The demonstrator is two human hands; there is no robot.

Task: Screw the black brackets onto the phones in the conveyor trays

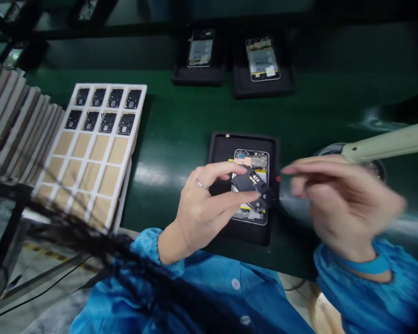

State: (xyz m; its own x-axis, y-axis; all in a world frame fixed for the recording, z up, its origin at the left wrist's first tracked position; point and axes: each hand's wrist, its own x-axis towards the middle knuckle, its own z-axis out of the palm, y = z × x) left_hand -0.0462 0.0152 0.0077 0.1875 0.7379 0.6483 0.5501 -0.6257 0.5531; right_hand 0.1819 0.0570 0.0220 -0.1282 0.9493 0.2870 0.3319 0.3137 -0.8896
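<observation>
My left hand (204, 206), with a ring on one finger, pinches a black plastic phone internal cover (251, 184) between thumb and fingers. The cover is tilted and hangs just above an open smartphone (251, 160), whose internal board and yellow-taped parts show. The phone lies in a black tray (244, 139) on the green bench. My right hand (344, 204) is blurred by motion just right of the phone, with its fingertips reaching towards the cover. I cannot tell whether those fingers hold anything.
A pale green electric screwdriver (386, 144) hangs above my right hand. A white tray (104, 111) holds several black parts, beside stacked trays (14, 116). Two more opened phones (262, 59) sit in black trays at the back. Dark hair crosses the lower left.
</observation>
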